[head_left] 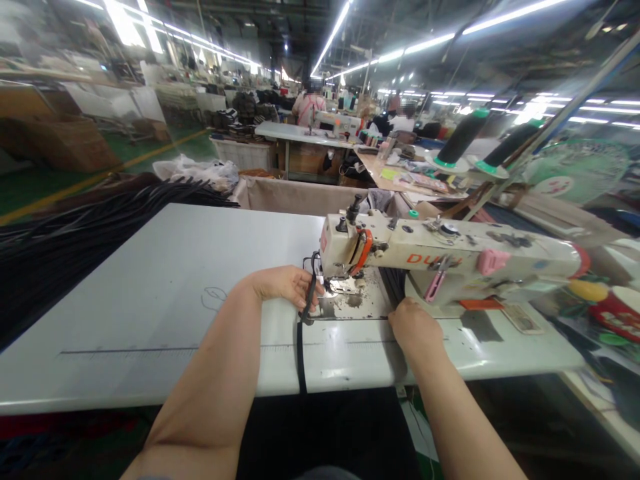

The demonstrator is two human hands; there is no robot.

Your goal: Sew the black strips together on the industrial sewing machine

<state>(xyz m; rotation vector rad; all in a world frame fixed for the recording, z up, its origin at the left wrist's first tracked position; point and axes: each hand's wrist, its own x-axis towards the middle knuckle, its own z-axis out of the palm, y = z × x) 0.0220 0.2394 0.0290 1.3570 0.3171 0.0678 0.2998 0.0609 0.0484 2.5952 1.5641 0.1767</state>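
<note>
My left hand [295, 288] is at the needle end of a white sewing machine [385, 250], its fingers closed on a narrow black strap [300, 357]. This strap loops up beside the needle area and hangs down over the table's front edge. To the right, my right hand [415, 327] is closed at the edge of the metal bed plate [357, 303]. A bunch of black straps [394, 283] passes under the machine's arm into that hand; its fingertips are mostly hidden.
A white sewing table [150, 300] with a printed ruler line surrounds the machine. Many black straps [75, 233] are heaped on the left. Black thread cones [463, 137] stand behind at right. A fabric-lined bin [300, 195] sits beyond the table; a person [309, 107] works farther back.
</note>
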